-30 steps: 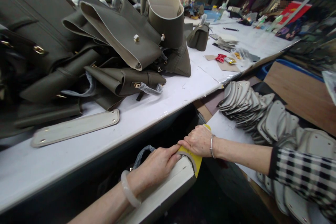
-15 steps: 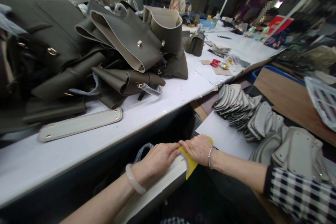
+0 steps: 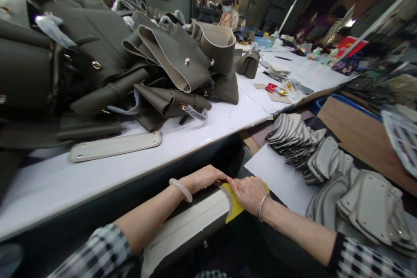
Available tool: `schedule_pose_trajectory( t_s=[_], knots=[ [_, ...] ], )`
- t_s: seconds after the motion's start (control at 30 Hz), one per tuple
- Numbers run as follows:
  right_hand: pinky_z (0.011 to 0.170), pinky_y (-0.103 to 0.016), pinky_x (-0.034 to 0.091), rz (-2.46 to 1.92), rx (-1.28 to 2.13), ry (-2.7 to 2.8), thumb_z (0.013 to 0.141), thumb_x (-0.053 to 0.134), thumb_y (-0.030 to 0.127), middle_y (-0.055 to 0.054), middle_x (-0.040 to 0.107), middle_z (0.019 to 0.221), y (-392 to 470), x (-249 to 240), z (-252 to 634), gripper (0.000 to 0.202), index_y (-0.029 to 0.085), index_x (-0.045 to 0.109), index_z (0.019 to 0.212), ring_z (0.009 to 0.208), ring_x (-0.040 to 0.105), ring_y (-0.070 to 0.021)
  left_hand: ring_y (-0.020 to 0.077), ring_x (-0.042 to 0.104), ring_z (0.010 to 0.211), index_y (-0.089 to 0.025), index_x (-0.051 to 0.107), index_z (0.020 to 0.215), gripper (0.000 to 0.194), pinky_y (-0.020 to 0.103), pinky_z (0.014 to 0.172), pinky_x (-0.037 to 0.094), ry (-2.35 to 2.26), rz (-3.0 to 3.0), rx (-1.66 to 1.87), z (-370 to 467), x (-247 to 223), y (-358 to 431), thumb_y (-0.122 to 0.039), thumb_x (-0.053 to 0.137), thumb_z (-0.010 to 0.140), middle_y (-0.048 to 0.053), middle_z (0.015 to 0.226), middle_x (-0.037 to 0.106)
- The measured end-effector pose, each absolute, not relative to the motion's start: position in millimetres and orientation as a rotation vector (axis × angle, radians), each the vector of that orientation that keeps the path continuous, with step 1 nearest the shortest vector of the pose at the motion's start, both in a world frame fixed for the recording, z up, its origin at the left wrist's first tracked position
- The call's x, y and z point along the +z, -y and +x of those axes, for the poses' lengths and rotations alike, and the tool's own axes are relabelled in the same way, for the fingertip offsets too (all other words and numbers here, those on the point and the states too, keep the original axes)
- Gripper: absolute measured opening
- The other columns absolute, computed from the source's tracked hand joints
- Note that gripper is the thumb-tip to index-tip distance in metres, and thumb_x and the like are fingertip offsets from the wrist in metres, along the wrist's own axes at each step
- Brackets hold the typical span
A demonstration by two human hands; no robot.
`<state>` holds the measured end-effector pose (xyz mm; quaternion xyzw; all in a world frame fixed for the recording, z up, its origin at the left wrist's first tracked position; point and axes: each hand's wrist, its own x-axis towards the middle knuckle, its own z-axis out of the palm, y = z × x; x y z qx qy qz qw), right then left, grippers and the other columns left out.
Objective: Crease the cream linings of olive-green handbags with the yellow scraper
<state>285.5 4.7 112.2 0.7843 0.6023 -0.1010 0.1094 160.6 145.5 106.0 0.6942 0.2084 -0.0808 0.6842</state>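
Across my lap slants an olive-grey bag body (image 3: 192, 217) with a pale face turned up. My left hand (image 3: 205, 178) curls over its far edge, close to the upper right end, with its fingertips partly hidden. A curved yellow piece (image 3: 235, 208), stiff-looking, lies against that end. My right hand (image 3: 249, 193) grips the yellow piece, thumb toward the bag edge. The two hands meet at the fingertips. What lies under the fingers is hidden.
A heap of olive bags (image 3: 169, 52) covers the left of the white table (image 3: 182, 147). A pale strap-like panel (image 3: 115, 145) lies near its edge. Stacked pale panels (image 3: 368, 204) are at right. A person (image 3: 227, 13) sits at the far end.
My left hand has shifted from lying along the bag's upper face to its far edge, uncovering more of the pale face. My right hand stays at the yellow piece. The view has shifted slightly.
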Motion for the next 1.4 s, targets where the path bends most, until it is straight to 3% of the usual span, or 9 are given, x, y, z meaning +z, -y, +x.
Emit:
schedule_pose_trajectory(
  t_s=[0.1,0.23,0.37,0.5,0.57,0.63,0.83,1.2,1.4],
  knots=[
    [0.065,-0.032,0.043,2.368,-0.371,-1.773,0.104,0.017,0.046,-0.014,0.074,0.077,-4,109,288,0.066,0.017,0.071,0.081,0.073,0.071,-0.0254,0.0141,0.049,0.066,-0.013,0.079,0.083,0.031,0.026,0.066,0.042,-0.508,1.477,-0.169,162,104,-146,-0.032,0.055,0.075,-0.001,0.066,0.064],
    [0.065,-0.032,0.040,2.489,-0.595,-1.792,0.102,0.018,0.052,-0.011,0.070,0.071,4,105,297,0.066,0.019,0.067,0.073,0.069,0.067,-0.0233,0.0178,0.060,0.077,-0.014,0.079,0.096,0.036,0.030,0.079,0.048,-0.531,1.402,-0.181,161,98,-149,-0.034,0.060,0.072,0.002,0.083,0.074],
    [0.053,-0.028,0.037,2.661,-0.962,-1.690,0.098,-0.002,0.061,-0.004,0.054,0.053,23,100,309,0.079,0.020,0.052,0.058,0.052,0.054,-0.0167,0.0210,0.065,0.085,-0.014,0.078,0.103,0.041,0.032,0.086,0.049,-0.532,1.362,-0.196,161,91,-149,-0.033,0.065,0.069,0.005,0.096,0.077],
    [0.044,-0.024,0.029,2.952,-2.185,-1.233,0.089,0.000,0.078,0.006,0.036,0.053,34,96,315,0.080,0.021,0.056,0.091,0.042,0.031,-0.0113,0.0215,0.067,0.082,-0.014,0.078,0.102,0.041,0.032,0.082,0.051,-0.534,1.358,-0.208,164,91,-148,-0.033,0.069,0.067,0.005,0.091,0.078],
    [0.046,-0.023,0.030,2.817,-2.906,-0.861,0.082,0.017,0.088,0.006,0.039,0.062,32,95,313,0.079,0.024,0.054,0.111,0.046,0.030,-0.0102,0.0205,0.066,0.078,-0.014,0.079,0.100,0.039,0.031,0.079,0.051,-0.536,1.366,-0.210,165,93,-148,-0.032,0.068,0.067,0.004,0.088,0.078],
    [0.049,-0.024,0.035,2.683,-3.187,-0.748,0.078,0.032,0.090,0.006,0.042,0.068,26,95,309,0.078,0.026,0.052,0.118,0.050,0.034,-0.0101,0.0192,0.064,0.074,-0.014,0.079,0.100,0.038,0.030,0.077,0.050,-0.540,1.375,-0.211,165,95,-149,-0.031,0.067,0.067,0.004,0.084,0.077],
    [0.045,-0.019,0.028,2.969,-2.838,-0.779,0.075,0.074,0.053,0.010,0.037,0.061,4,90,299,0.051,0.019,0.057,0.108,0.046,0.030,-0.0060,0.0171,0.059,0.069,-0.014,0.080,0.092,0.034,0.029,0.072,0.049,-0.557,1.409,-0.220,167,93,-149,-0.028,0.064,0.066,0.002,0.077,0.074],
    [0.043,-0.021,0.025,3.100,-2.364,-0.954,0.073,0.066,0.044,0.008,0.042,0.060,2,88,293,0.039,0.018,0.059,0.101,0.048,0.034,-0.0082,0.0165,0.058,0.070,-0.014,0.079,0.087,0.031,0.026,0.066,0.046,-0.529,1.523,-0.253,173,89,-154,-0.030,0.064,0.065,0.002,0.075,0.071],
    [0.061,-0.028,0.036,3.245,-1.821,-1.451,0.077,0.061,0.040,0.003,0.051,0.072,-5,83,293,0.026,0.019,0.060,0.092,0.067,0.046,-0.0151,0.0183,0.058,0.074,-0.017,0.078,0.086,0.028,0.028,0.069,0.044,-0.499,1.680,-0.198,175,88,-152,-0.026,0.059,0.067,0.001,0.077,0.070]
  ],
)
